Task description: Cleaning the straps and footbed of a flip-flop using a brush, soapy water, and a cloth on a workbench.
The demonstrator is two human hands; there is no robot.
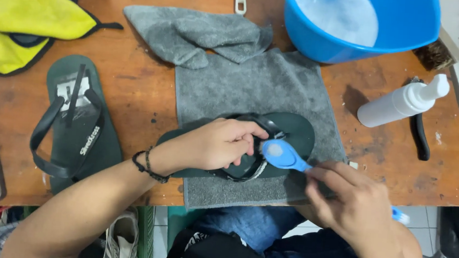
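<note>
Both my hands were busy over the grey towel (pixel 276 89) at the table's near edge. My right hand (pixel 357 207) gripped the blue brush (pixel 283 155), bristles down on the dark green flip-flop (pixel 294 134); my left hand (pixel 220 144) pressed the sandal flat, fingers curled round its strap. Short, firm strokes with the sole pinned seemed best. Farther off stood a white spray bottle (pixel 401 101), then the blue basin (pixel 379 26) holding soapy, foamy water.

head camera, looking steeply down (near overhead), close above wooden table (pixel 133 99), single view
</note>
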